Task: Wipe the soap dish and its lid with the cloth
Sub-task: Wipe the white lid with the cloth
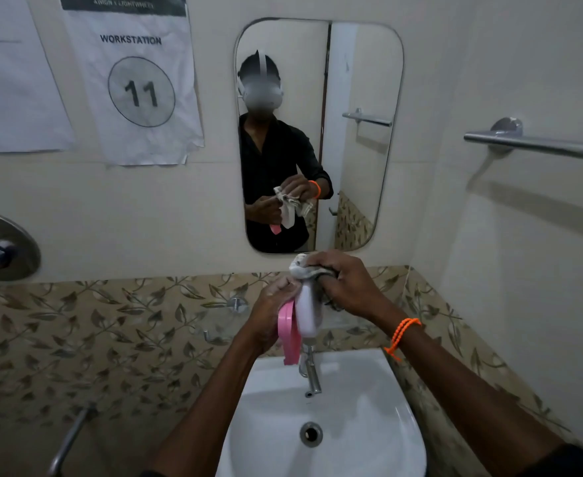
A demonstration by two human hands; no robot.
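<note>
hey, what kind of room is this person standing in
Most likely a bathroom set up as a numbered work spot: a white washbasin with a tap, a wall mirror above it, a towel rail, and a paper sign reading "WORKSTATION 11".

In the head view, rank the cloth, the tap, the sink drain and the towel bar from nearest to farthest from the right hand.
1. cloth: gripped in the right hand.
2. tap: below the hands, over the sink.
3. sink drain: lower still, in the basin.
4. towel bar: on the wall, up to the right.
</note>
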